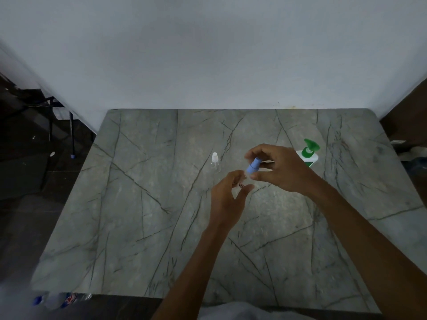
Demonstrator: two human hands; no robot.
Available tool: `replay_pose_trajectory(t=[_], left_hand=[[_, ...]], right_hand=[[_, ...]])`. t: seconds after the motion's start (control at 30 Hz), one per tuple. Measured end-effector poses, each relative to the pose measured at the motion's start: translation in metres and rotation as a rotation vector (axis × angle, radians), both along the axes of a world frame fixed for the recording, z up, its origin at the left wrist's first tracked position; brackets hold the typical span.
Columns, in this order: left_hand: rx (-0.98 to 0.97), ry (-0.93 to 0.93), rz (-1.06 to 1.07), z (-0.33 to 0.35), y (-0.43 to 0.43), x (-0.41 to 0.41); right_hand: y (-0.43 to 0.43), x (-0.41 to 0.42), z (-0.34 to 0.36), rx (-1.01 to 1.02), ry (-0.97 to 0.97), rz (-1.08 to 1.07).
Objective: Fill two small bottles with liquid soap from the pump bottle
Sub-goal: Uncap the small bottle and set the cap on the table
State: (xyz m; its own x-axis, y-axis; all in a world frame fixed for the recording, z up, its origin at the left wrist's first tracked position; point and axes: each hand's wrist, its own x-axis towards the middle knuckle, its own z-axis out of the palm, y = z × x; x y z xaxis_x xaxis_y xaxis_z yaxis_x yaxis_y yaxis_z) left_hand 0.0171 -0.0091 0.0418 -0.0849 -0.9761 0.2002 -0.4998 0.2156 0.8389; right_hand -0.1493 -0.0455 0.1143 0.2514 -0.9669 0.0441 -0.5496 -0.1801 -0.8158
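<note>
Starting with the head view, the only one given, a small clear bottle is seen held above the middle of the table by the left hand. Its fingers and thumb are curled round the near-transparent body, of which little but a dark label mark can be made out. The blue cap, a stepped cylinder of matt plastic, is pinched between the thumb and fingertips of the right hand, with the remaining fingers loosely curled. The grip suggests the cap is being twisted while the body is steadied from below, though whether it is being loosened or tightened cannot be told. A white-capped bottle, clear and slim, is stood upright just to the left, probably kept within reach for its turn. The pump bottle, white with a glossy green pump head, is set to the right, behind the right hand, where it can be pressed easily. The tabletop is a smooth grey-green slab crossed by dark veins.
</note>
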Motion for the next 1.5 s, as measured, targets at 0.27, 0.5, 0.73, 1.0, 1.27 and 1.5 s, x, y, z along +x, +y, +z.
replay_pose_trajectory(t=[0.27,0.5,0.73,1.0,1.27,1.5], left_hand=[[-0.027,-0.002,0.0,0.0,0.002,0.003],[-0.008,0.008,-0.014,-0.002,0.006,0.007],[0.012,-0.005,0.002,0.0,0.006,0.007],[0.005,-0.012,-0.017,0.0,0.007,0.007],[0.014,0.018,-0.04,-0.005,0.007,0.009],[0.048,0.021,0.031,-0.015,0.009,0.025]], right_hand=[[0.002,0.006,0.001,-0.097,0.167,-0.051],[0.008,0.007,0.004,-0.012,0.114,0.012],[0.009,0.011,0.006,-0.108,0.228,-0.027],[0.009,0.009,0.005,-0.081,0.278,-0.045],[0.005,0.001,0.013,-0.052,0.233,-0.017],[-0.002,-0.013,0.031,-0.131,0.077,-0.206]])
